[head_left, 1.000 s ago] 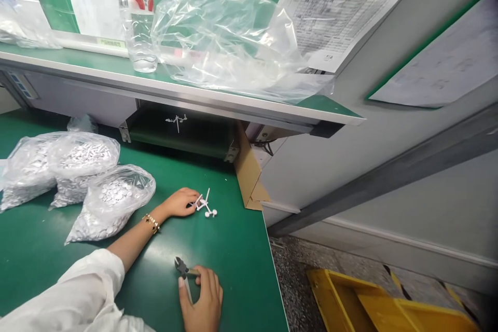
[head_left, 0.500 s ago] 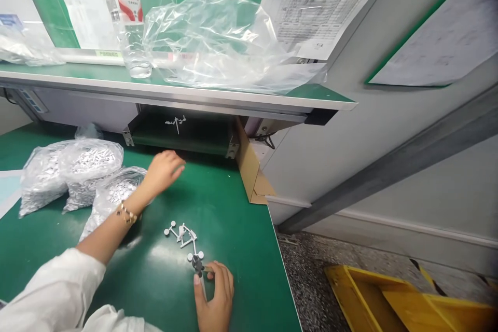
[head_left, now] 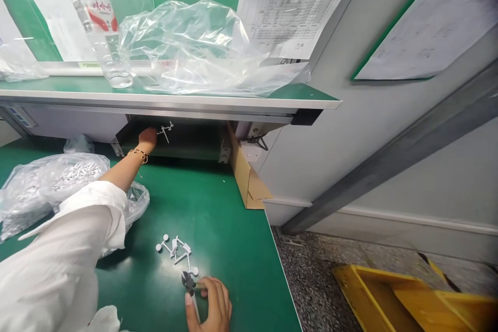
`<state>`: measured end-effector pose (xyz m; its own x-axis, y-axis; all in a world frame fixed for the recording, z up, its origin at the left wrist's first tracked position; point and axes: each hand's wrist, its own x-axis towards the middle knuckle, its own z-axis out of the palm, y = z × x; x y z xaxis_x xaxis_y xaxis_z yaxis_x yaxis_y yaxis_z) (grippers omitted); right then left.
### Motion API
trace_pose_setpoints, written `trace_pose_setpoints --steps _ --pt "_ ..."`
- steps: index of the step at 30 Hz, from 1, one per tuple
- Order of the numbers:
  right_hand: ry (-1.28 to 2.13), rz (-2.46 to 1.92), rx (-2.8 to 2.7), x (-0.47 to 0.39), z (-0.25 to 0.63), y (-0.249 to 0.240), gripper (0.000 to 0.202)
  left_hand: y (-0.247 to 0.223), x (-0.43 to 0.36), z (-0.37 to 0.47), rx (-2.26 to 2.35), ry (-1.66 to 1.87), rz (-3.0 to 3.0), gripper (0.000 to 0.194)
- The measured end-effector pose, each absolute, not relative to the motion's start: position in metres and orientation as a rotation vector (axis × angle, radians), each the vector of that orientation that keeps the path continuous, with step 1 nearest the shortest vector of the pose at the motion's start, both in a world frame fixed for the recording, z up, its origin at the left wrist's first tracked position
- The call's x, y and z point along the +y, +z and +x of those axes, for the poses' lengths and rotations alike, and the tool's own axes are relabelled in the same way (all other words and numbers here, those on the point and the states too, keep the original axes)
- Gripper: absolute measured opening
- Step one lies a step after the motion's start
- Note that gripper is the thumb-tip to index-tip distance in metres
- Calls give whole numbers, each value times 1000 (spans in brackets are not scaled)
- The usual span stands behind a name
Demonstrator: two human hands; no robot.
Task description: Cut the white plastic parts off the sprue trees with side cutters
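My left hand [head_left: 148,138] reaches onto the dark belt under the shelf, its fingers closed at the left end of a branched white plastic piece [head_left: 166,132]. The fingertips are partly hidden. Lower down, my right hand [head_left: 212,303] holds a pair of side cutters [head_left: 188,282] by the handles, with the jaws pointing away from me. Just beyond the jaws, a second white plastic sprue with round discs [head_left: 175,251] lies on the green tabletop [head_left: 136,290]; the jaw tips are close to its near end.
Clear bags of small white parts [head_left: 73,176] lie on the left, partly behind my left arm. A shelf [head_left: 233,99] overhangs the belt [head_left: 194,145], carrying a water bottle [head_left: 103,31] and plastic bags [head_left: 194,52]. Folded cardboard [head_left: 249,181] stands by the right table edge; a yellow bin [head_left: 365,285] is below.
My left hand has moved forward from above the table to the white piece on the belt, and its fingers have closed. The right hand still holds the cutters near the sprue.
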<state>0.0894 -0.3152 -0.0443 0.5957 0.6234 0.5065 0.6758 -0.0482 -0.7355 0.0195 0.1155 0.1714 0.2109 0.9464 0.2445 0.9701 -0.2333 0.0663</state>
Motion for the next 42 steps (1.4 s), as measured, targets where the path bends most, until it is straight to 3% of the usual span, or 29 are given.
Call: trace_pose_setpoints --steps 7,14,20,29,42 --pt "41 -1743 -1250 -322 99 -28 29 187 60 3 -1847 -395 -2621 24" --pt "95 -1729 -1282 -325 95 -20 28 129 -107 -54 -1916 -1033 -3152 31" --pt "20 -1766 -1353 -326 89 -17 28 88 -196 -82 -2329 -1228 -3337 45" --pt "-11 -1777 -1420 -328 83 -6 26 62 -236 -86 -2561 -1220 -3342 40" --pt "32 -1738 -1471 -328 87 -13 28 55 -245 -79 -2550 -1145 -3428 37"
